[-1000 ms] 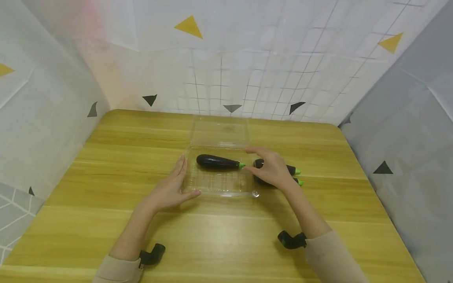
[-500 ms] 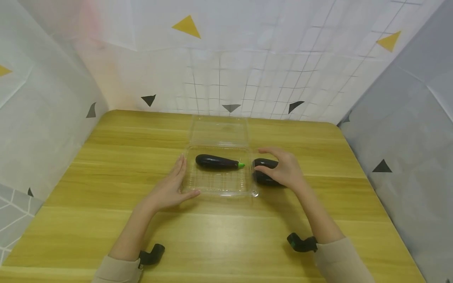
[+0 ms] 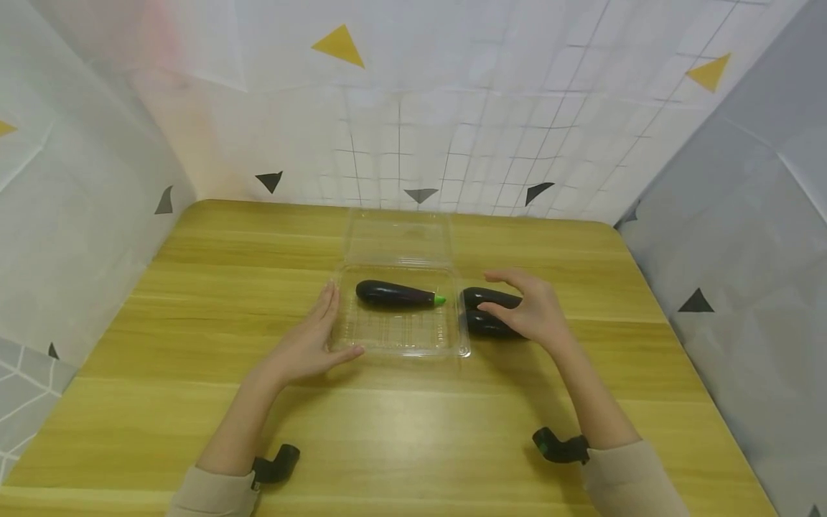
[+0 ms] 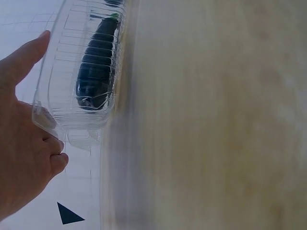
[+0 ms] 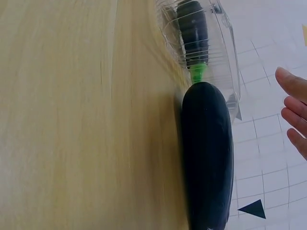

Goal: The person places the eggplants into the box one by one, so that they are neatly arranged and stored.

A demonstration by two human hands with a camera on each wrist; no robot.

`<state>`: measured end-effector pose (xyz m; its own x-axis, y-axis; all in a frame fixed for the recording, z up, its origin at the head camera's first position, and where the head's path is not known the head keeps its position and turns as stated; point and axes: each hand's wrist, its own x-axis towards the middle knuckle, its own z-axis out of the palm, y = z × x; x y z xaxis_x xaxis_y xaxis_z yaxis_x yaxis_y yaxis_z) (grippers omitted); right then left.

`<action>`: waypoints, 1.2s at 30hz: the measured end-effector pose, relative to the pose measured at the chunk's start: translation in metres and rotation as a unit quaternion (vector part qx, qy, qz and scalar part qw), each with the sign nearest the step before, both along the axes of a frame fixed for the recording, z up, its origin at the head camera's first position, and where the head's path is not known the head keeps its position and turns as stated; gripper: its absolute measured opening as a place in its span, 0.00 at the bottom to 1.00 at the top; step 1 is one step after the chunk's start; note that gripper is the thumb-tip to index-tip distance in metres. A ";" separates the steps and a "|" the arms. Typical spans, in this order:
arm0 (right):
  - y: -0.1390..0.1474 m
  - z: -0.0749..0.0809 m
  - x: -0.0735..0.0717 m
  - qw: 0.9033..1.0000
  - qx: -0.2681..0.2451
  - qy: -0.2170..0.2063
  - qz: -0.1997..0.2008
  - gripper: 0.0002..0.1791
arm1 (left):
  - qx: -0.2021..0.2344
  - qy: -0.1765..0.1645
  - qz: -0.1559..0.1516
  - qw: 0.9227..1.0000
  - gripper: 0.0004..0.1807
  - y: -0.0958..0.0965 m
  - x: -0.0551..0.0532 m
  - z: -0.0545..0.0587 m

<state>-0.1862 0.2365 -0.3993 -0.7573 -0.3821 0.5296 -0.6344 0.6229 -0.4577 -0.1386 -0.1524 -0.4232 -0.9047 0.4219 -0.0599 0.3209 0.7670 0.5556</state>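
Lying in the open clear container (image 3: 400,352), centre of frame: one eggplant (image 3: 394,294), green stem pointing right. Not moved over the last second. Change is the right grip (image 3: 539,312): backed off from beside that stem, slid right, now over the pair at centre-right, the upper loose eggplant (image 3: 486,296) and the lower loose eggplant (image 3: 489,325). Thumb and fingers apart, nothing held. My read: one in, two out, first one looks released.

Left grip (image 3: 306,348) unchanged: straight fingers along the container's left wall, thumb at its lower left corner, apart rather than clamped. Lid (image 3: 399,237) folded back on the desk (image 3: 400,431), above centre.

Hidden: right grip covers both loose stems in the head view. Right wrist view crops that grip at the right edge and cuts a loose eggplant at the bottom; can't tell which one. Clear plastic makes lid edges faint. Left fingertip contact: can't confirm.
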 end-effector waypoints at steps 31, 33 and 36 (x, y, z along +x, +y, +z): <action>0.027 -0.004 0.013 0.998 -0.016 -0.063 -0.016 0.24 | 0.001 -0.005 -0.001 1.000 0.61 -0.001 0.000 0.002; 0.028 -0.004 0.014 0.997 -0.018 -0.067 -0.014 0.23 | 0.001 -0.005 -0.001 1.000 0.61 -0.001 0.000 0.001; 0.029 -0.006 0.015 0.997 -0.021 -0.069 -0.011 0.23 | 0.001 -0.004 -0.001 1.000 0.61 -0.001 0.000 0.001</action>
<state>-0.1716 0.2658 -0.4053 -0.8320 -0.3443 0.4351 -0.5500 0.6151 -0.5650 -0.1386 -0.1530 -0.4227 -0.9036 0.4231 -0.0669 0.3171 0.7656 0.5597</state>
